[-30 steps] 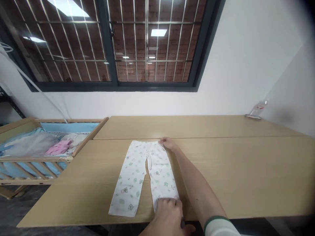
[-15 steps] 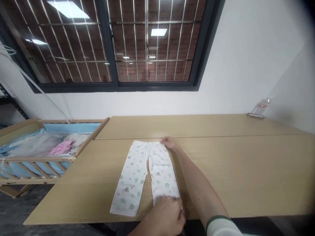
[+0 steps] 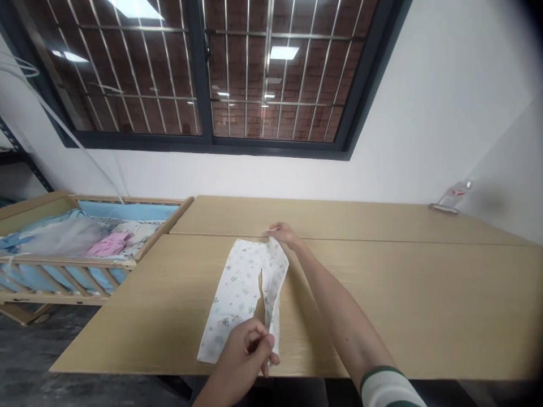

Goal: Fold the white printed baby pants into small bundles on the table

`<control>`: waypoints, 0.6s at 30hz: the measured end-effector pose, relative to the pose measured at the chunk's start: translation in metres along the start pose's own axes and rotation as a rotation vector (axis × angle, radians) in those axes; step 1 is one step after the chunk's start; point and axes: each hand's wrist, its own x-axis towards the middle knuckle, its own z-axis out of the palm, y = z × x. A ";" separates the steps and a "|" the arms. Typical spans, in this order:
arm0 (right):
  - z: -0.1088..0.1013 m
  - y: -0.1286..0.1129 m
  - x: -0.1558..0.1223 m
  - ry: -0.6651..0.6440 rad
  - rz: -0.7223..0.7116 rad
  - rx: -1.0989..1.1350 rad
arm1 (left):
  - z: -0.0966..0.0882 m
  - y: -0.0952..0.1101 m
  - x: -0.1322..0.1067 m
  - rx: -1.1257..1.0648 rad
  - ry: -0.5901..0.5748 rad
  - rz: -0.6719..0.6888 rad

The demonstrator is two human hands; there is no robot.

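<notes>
A small pair of white pants (image 3: 231, 299) with a green and pink print lies near the front edge of the wooden table. Its left leg is flat, while the right leg is lifted and folding over toward it. My left hand (image 3: 248, 350) pinches the hem end of that lifted leg, fingers closed. At the waistband's right corner, my right hand (image 3: 283, 233) has its fingers closed on the cloth; the fingertips are partly hidden.
The wooden table (image 3: 382, 299) has a seam running across it. On the left stands a wooden crib (image 3: 139, 249) with blue lining, pink cloth and other fabric inside. A clear plastic package (image 3: 452, 198) lies in the far right corner, below a barred window (image 3: 271, 73).
Both hands have moved left, carrying the pants' right edge up and inward. The right leg, flat before, now folds toward the left leg. The view has shifted slightly.
</notes>
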 end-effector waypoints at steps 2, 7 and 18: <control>0.018 -0.010 0.005 0.006 -0.013 -0.018 | -0.014 0.001 -0.011 -0.041 0.042 -0.008; 0.071 -0.025 0.016 0.042 -0.032 -0.099 | -0.052 -0.014 -0.031 -0.019 0.136 -0.005; 0.147 -0.025 0.014 0.052 -0.078 -0.317 | -0.098 -0.058 -0.044 0.158 0.346 -0.150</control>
